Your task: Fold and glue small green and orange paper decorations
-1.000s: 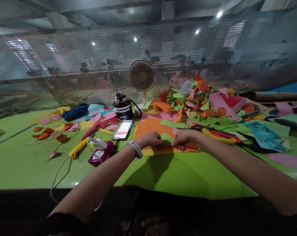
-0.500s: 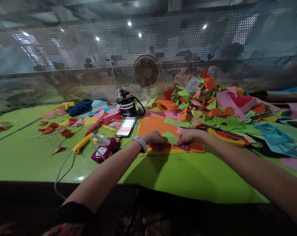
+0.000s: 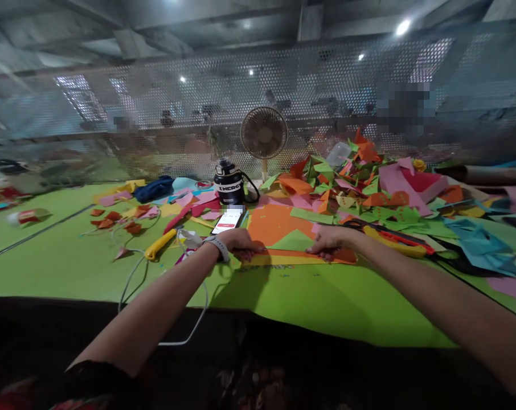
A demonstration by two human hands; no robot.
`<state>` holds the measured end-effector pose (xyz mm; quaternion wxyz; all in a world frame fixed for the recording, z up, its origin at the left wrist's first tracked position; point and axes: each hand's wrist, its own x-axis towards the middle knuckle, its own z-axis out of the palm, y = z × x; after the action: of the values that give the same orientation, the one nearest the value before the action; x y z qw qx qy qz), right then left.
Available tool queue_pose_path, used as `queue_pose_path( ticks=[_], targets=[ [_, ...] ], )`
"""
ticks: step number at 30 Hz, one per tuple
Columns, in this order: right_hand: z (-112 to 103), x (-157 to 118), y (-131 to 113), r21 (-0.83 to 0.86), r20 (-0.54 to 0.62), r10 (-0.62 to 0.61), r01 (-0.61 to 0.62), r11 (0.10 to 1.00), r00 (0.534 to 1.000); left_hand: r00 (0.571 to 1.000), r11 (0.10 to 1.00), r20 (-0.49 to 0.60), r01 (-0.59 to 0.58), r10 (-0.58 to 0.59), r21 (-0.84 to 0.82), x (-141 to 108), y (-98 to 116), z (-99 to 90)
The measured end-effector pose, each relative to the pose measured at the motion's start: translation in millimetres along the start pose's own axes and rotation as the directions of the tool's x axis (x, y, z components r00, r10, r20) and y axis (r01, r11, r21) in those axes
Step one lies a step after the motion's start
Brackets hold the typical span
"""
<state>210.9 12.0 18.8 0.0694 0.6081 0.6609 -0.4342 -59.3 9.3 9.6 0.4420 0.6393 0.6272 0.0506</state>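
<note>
In the head view a sheet of orange paper [image 3: 269,223] lies on the green table, its near edge folded into a strip with yellow showing along the front. A green paper triangle [image 3: 293,241] lies on the sheet between my hands. My left hand [image 3: 241,241], with a watch band on the wrist, is closed at the left part of the folded edge. Fingers curled, my right hand [image 3: 325,241] pinches and presses the same fold further right. The fingertips of both hands are partly hidden.
A phone [image 3: 229,220] and a black bottle [image 3: 229,185] stand behind my left hand, near a small fan [image 3: 264,134]. Scissors [image 3: 394,239] with yellow and red handles lie right. Paper scraps [image 3: 360,182] are heaped behind; a yellow-handled tool [image 3: 160,245] with a cable lies left.
My left hand has slid left along the folded edge, away from my right hand, uncovering more of the green triangle. My right hand stays about where it was. The view has shifted slightly.
</note>
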Motion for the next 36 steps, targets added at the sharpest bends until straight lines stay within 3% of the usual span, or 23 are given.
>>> queue_pose_path(
  ticks=[4,10,15,18,21,23,26,29,33,36],
  targets=[
    [2.4,-3.5,-0.5,-0.066,-0.135,-0.082,0.074,0.995,0.987,1.000,0.999,-0.009,0.017,-0.016,0.043,-15.8,-0.2,-1.3],
    [9.9,0.2,2.1,-0.147,-0.327,-0.237,0.198,0.969,0.915,0.997,0.997,-0.024,-0.073,0.073,-0.024,-39.5,21.9,14.5],
    [13.2,2.1,7.0,-0.131,-0.364,-0.282,0.251,0.959,0.888,0.991,0.978,-0.045,-0.132,0.126,-0.164,-34.4,38.8,29.6],
    [8.6,-1.9,5.0,-0.081,-0.458,-0.291,0.287,0.955,0.840,0.993,0.960,-0.047,-0.115,0.106,-0.256,-25.9,44.5,35.9],
    [7.0,-7.2,-2.5,-0.038,-0.544,-0.306,0.342,0.939,0.781,0.987,0.837,-0.066,-0.162,0.149,-0.523,-14.3,49.3,45.2],
    [10.1,-9.9,-8.6,-0.022,-0.587,-0.318,0.378,0.926,0.744,0.968,0.665,-0.110,-0.236,0.226,-0.708,-4.4,52.4,53.6],
    [17.1,-11.0,-12.8,-0.021,-0.627,-0.326,0.403,0.915,0.707,0.938,0.451,-0.223,-0.325,0.265,-0.831,10.5,56.5,63.8],
    [20.0,-7.6,-5.1,0.012,-0.629,-0.318,0.418,0.908,0.709,0.916,0.361,-0.296,-0.382,0.271,-0.851,21.3,57.6,63.8],
    [15.2,2.0,15.1,0.151,-0.575,-0.315,0.476,0.866,0.756,0.911,0.235,-0.361,-0.402,0.200,-0.885,30.2,51.7,52.4],
    [10.4,7.5,22.6,0.304,-0.594,-0.249,0.501,0.811,0.764,0.924,0.218,-0.347,-0.375,0.159,-0.901,34.5,46.2,48.6]
  ],
)
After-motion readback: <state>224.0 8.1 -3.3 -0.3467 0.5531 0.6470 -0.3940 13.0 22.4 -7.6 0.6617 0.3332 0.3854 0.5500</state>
